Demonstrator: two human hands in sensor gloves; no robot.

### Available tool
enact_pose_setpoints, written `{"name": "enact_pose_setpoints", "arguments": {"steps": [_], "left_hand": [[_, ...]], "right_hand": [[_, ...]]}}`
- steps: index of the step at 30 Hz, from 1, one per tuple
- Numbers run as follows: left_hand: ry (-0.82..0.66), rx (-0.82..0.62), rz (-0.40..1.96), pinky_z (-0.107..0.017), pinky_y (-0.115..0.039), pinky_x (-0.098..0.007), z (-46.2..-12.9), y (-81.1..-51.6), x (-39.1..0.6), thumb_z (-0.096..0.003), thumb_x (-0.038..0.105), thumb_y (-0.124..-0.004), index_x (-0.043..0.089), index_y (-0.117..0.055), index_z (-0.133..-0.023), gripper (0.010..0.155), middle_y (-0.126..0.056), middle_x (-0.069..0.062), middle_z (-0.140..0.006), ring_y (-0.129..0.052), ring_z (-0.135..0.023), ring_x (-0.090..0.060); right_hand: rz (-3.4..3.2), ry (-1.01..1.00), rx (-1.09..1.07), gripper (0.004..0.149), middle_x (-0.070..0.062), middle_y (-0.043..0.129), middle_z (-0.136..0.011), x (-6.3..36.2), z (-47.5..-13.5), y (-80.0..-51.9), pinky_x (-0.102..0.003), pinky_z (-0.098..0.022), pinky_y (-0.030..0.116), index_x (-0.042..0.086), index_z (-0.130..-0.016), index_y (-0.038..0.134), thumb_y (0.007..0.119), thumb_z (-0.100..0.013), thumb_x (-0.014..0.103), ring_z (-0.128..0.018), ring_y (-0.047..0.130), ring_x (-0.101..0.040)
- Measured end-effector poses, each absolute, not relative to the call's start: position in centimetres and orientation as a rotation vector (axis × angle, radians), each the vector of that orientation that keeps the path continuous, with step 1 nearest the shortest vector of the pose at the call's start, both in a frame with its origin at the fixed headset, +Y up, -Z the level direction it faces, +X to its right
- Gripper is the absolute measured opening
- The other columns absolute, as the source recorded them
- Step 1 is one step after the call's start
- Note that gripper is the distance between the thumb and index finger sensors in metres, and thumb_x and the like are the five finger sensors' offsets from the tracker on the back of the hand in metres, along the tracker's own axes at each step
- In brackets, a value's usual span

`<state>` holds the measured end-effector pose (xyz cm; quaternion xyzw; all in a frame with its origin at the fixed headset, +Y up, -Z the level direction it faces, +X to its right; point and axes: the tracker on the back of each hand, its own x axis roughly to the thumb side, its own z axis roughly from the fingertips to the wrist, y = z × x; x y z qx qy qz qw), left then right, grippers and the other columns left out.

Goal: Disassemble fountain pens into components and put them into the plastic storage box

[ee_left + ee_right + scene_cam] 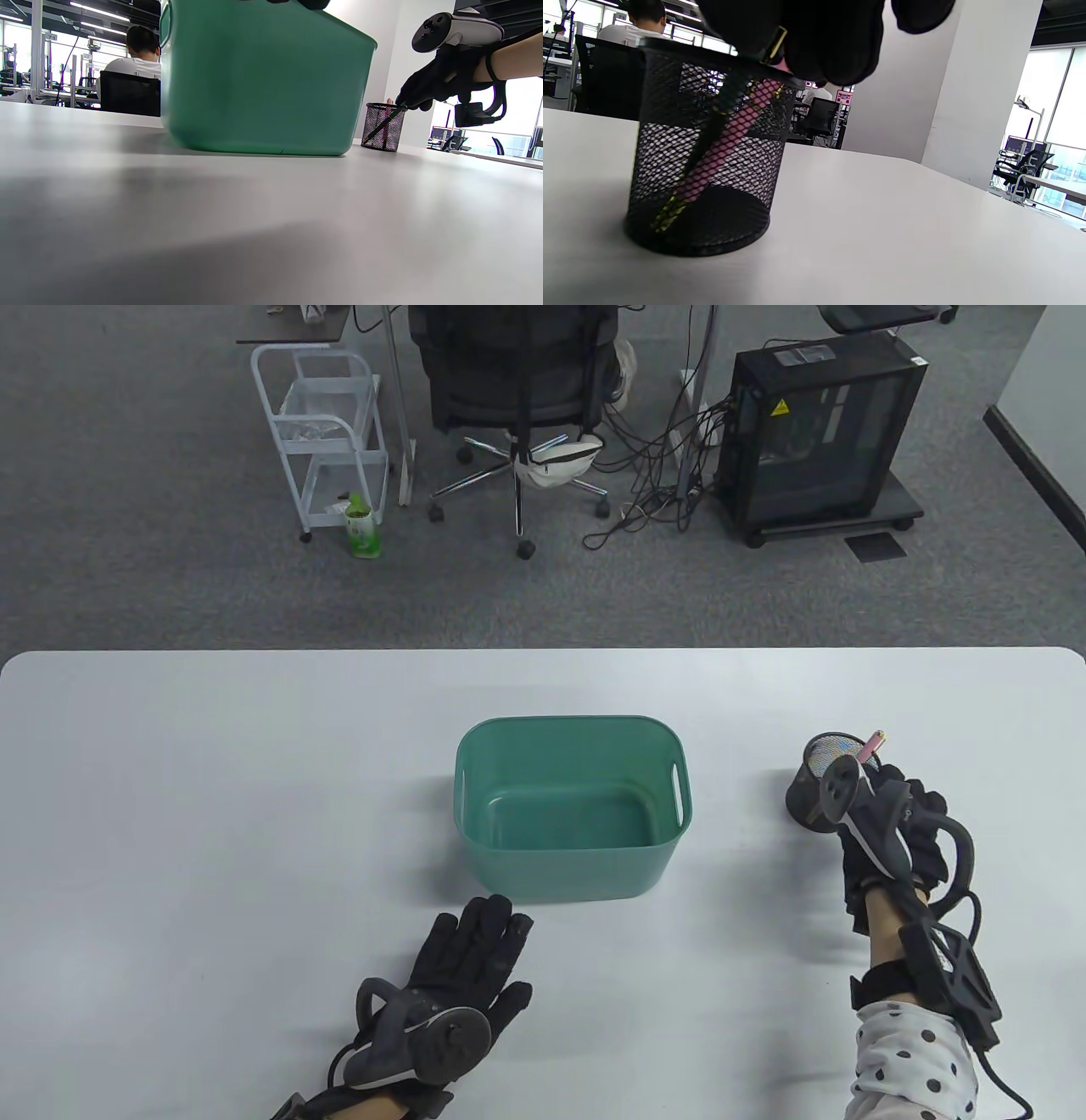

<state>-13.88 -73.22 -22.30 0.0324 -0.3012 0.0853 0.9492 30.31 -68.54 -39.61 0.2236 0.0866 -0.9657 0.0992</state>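
Right hand (891,831) sits over the mesh pen cup (816,793), fingertips pinching the top of a dark green pen (712,127) that leans in the cup beside a pink pen (729,135); long axes tilted up toward the hand. Green box (573,874) lies well left. Left hand (467,967) flat, fingers spread, just before the box.

right hand (891,823) hides which pen (712,127) its fingertips grip.
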Motion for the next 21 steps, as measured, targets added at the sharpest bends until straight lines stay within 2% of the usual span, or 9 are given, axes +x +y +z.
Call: {"name": "enact_pose_setpoints", "arguments": {"steps": [12, 21], "left_hand": [[-0.619, 0.064, 0.168, -0.086, -0.025, -0.055, -22.3, -73.3, -13.8, -0.0691, 0.049, -0.042, 0.012, -0.036, -0.127, 0.069, -0.03, -0.018, -0.131, -0.032, -0.12, -0.039], [-0.611, 0.08, 0.173, -0.086, -0.025, -0.055, -22.3, -73.1, -13.9, -0.069, 0.049, -0.042, 0.012, -0.036, -0.127, 0.069, -0.03, -0.018, -0.131, -0.032, -0.12, -0.039]], "right_hand": [[-2.783, 0.45, 0.542, 0.042, 0.001, 0.087, -0.09, 30.1, -37.8, -67.0, -0.045, -0.071, 0.066, 0.028, -0.095, 0.082, 0.073, -0.055, 0.037, -0.074, 0.09, -0.013], [-2.836, 0.724, 0.476, 0.043, -0.001, 0.088, -0.088, 30.2, -34.1, -63.2, -0.044, -0.069, 0.068, 0.025, -0.095, 0.082, 0.073, -0.055, 0.037, -0.071, 0.092, -0.013]]}}
